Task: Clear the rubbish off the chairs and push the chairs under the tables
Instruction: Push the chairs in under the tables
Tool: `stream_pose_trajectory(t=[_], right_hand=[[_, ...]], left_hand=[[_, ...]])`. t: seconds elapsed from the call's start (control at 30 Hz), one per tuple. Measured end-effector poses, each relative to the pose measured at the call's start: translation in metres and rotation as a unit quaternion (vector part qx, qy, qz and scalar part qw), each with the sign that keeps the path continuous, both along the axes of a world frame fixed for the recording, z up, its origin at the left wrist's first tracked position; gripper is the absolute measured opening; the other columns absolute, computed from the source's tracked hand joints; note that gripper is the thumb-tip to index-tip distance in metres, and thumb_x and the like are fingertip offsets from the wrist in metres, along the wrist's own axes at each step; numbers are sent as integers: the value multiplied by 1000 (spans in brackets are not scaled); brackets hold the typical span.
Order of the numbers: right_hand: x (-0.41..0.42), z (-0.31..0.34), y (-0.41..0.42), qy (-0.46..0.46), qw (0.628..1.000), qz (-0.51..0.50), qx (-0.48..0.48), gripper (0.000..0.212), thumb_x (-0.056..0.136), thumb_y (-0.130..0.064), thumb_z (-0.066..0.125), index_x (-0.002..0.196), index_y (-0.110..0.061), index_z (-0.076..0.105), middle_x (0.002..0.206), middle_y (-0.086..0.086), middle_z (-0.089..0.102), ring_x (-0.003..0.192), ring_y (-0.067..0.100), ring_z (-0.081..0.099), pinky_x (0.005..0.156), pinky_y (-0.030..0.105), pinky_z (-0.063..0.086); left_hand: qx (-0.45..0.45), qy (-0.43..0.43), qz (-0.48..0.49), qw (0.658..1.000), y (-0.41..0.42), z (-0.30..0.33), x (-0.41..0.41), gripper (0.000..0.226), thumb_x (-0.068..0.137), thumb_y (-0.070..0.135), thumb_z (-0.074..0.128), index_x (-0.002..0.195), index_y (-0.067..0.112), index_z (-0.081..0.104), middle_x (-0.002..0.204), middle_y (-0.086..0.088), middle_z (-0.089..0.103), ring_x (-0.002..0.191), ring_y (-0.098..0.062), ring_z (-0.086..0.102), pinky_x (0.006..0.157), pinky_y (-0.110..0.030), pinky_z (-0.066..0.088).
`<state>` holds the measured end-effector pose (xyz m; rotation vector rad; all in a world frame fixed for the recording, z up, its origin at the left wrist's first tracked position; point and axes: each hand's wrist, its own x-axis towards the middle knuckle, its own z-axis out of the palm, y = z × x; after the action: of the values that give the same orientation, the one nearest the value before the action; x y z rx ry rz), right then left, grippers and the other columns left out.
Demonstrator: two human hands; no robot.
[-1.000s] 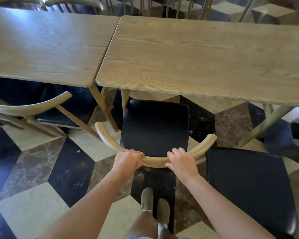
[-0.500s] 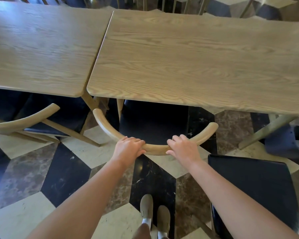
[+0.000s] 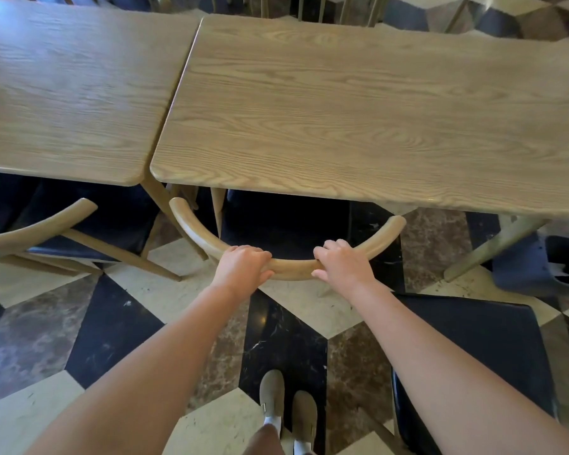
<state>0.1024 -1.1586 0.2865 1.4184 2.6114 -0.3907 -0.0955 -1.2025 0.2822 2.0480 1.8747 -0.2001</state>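
Note:
A wooden chair with a curved backrest (image 3: pixel 293 269) and a black seat (image 3: pixel 286 218) stands at the near edge of the right-hand wooden table (image 3: pixel 358 119). Most of its seat lies under the tabletop. My left hand (image 3: pixel 243 266) grips the backrest left of its middle. My right hand (image 3: pixel 344 264) grips it right of the middle. No rubbish shows on this chair.
A second table (image 3: pixel 63 90) adjoins on the left, with another chair (image 3: pixel 37 231) tucked under it. A black-seated chair (image 3: pixel 473 353) stands out on the floor at my right. A dark blue bin (image 3: pixel 546 261) sits under the right table's far end. My feet (image 3: pixel 286 408) stand on patterned tiles.
The chair has slid forward under the right table while both hands kept their grip on the backrest; far less of the seat shows now. I have stepped closer to the table.

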Motion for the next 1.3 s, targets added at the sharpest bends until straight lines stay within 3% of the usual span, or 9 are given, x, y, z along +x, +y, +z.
stream_pose_trajectory(t=[0.13, 0.23, 0.37, 0.63, 0.87, 1.0, 1.3], right_hand=[[6, 14, -20, 16, 999, -7, 35, 41, 91, -39, 55, 123, -14, 51, 116, 7, 58, 106, 23, 52, 89, 36, 48], [26, 33, -39, 26, 997, -11, 68, 40, 92, -39, 52, 123, -14, 52, 116, 7, 59, 108, 24, 53, 91, 37, 45], [73, 54, -65, 20, 995, -7, 100, 38, 93, -39, 48, 122, -13, 53, 116, 8, 60, 108, 25, 53, 89, 38, 45], [230, 63, -141, 24, 992, 4, 125, 35, 94, -39, 47, 119, -16, 55, 111, 6, 60, 103, 24, 54, 87, 38, 43], [383, 61, -229, 17, 993, -6, 118, 34, 93, -37, 47, 116, -14, 56, 111, 7, 60, 103, 26, 53, 84, 39, 43], [458, 53, -282, 7, 995, -32, 95, 34, 93, -38, 47, 117, -17, 57, 115, 4, 60, 105, 23, 53, 85, 37, 43], [591, 14, -383, -11, 997, -78, -16, 46, 92, -53, 36, 121, -23, 54, 117, -2, 59, 108, 17, 51, 89, 33, 43]], left_hand=[[12, 9, 11, 1000, -10, 8, 16, 54, 92, 34, 50, 140, 14, 36, 134, -6, 52, 129, -22, 42, 115, -41, 19], [91, -9, 0, 996, -25, 26, 45, 45, 91, 31, 50, 131, 11, 47, 127, -8, 58, 122, -24, 48, 109, -38, 28], [122, -11, -11, 992, -49, 51, 98, 33, 92, 34, 46, 114, 11, 58, 113, -7, 63, 109, -25, 55, 98, -36, 39], [176, 8, 14, 984, -136, 60, 256, 34, 93, 35, 45, 115, 13, 58, 110, -6, 65, 106, -24, 57, 94, -38, 43], [148, -34, 56, 987, -241, 48, 419, 36, 91, 40, 45, 114, 15, 58, 113, -5, 64, 110, -24, 57, 96, -37, 40], [142, -67, 27, 987, -295, 38, 489, 38, 90, 42, 47, 112, 14, 59, 106, -3, 65, 104, -23, 58, 92, -35, 41], [25, -62, -68, 995, -372, -1, 579, 49, 84, 50, 45, 123, 21, 50, 117, 2, 57, 112, -19, 51, 105, -36, 35]])
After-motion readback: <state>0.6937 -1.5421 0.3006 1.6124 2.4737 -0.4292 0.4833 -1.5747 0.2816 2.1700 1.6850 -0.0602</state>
